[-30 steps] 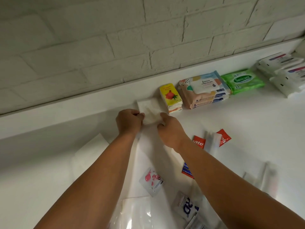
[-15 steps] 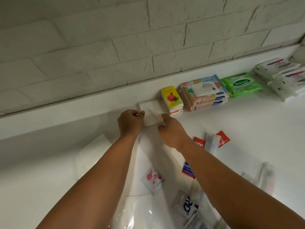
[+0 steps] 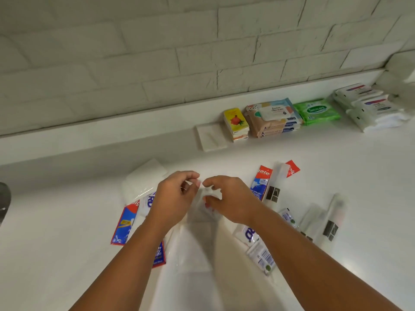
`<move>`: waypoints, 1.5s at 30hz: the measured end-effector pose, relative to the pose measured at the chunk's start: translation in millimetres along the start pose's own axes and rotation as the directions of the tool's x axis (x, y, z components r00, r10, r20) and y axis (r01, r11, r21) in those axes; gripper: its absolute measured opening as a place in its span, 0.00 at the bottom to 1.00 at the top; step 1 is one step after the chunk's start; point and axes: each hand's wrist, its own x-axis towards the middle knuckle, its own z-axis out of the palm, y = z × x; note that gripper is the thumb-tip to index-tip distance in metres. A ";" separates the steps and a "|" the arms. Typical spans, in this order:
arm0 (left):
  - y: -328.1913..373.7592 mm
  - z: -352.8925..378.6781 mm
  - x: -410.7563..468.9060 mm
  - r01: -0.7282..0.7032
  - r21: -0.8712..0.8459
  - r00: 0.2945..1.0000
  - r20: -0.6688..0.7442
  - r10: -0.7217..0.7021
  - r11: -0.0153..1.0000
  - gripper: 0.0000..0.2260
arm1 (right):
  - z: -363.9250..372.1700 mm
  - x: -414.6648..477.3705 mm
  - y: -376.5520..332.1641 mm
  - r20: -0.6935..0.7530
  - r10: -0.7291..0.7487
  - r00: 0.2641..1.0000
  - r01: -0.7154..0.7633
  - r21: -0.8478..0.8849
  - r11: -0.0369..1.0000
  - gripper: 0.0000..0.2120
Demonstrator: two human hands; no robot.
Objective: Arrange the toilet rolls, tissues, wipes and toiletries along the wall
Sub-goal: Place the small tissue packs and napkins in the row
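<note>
My hands, left point(image 3: 177, 194) and right point(image 3: 226, 198), hover loosely curled and empty (next pick: sachets point(image 3: 261, 185) at three o'clock).

A white tabletop point(image 3: 336, 158) carries a row along the wall: white tissue pack point(image 3: 212, 136), yellow packs point(image 3: 236, 124), stacked wipes point(image 3: 272, 117), green wipes point(image 3: 316, 111), white packs point(image 3: 370, 106). Nearer lie toothpaste sachets point(image 3: 261, 185), clear sleeves point(image 3: 332, 218) and another white pack point(image 3: 143, 180)

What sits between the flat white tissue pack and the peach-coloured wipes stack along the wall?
In the head view, a small stack of yellow pocket-tissue packs stands between the flat white tissue pack and the peach-coloured wipes stack.
</note>
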 end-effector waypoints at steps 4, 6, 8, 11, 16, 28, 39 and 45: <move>-15.1 -14.8 -31.5 -0.071 0.186 0.974 0.224 0.028 0.980 0.14 | 18.2 -28.0 -2.1 0.102 -0.009 0.995 0.022 -0.124 0.992 0.20; -23.3 -19.3 -41.4 -0.088 0.261 0.939 0.343 -0.007 0.961 0.20 | 28.0 -38.3 1.1 0.146 0.028 0.989 -0.005 -0.154 0.988 0.24; -30.4 -21.8 -49.1 -0.128 0.346 0.903 0.427 -0.034 0.929 0.26 | 37.4 -45.6 4.1 0.169 0.034 0.985 0.001 -0.200 0.980 0.26; -35.2 -21.8 -58.1 -0.195 0.417 0.869 0.493 -0.041 0.888 0.32 | 48.5 -50.1 6.6 0.185 -0.009 0.983 0.063 -0.287 0.956 0.30; -30.4 -18.0 -61.0 -0.257 0.495 0.863 0.504 -0.034 0.830 0.35 | 57.2 -45.7 7.9 0.218 -0.011 0.976 0.091 -0.358 0.929 0.34; -20.6 -19.6 -46.1 -0.237 0.395 0.835 0.550 -0.022 0.888 0.12 | 39.3 -35.9 1.7 0.188 0.011 0.982 0.043 -0.283 0.958 0.14; 32.6 -50.3 -34.0 -0.289 0.091 0.956 0.074 0.282 0.953 0.09 | -11.3 -35.7 -11.1 0.054 0.331 0.942 -0.283 0.656 0.699 0.25; 18.7 -31.3 -23.2 -0.558 0.361 0.801 -0.001 0.598 0.748 0.11 | -13.8 -27.1 -16.9 0.113 0.269 0.956 -0.246 0.807 0.537 0.10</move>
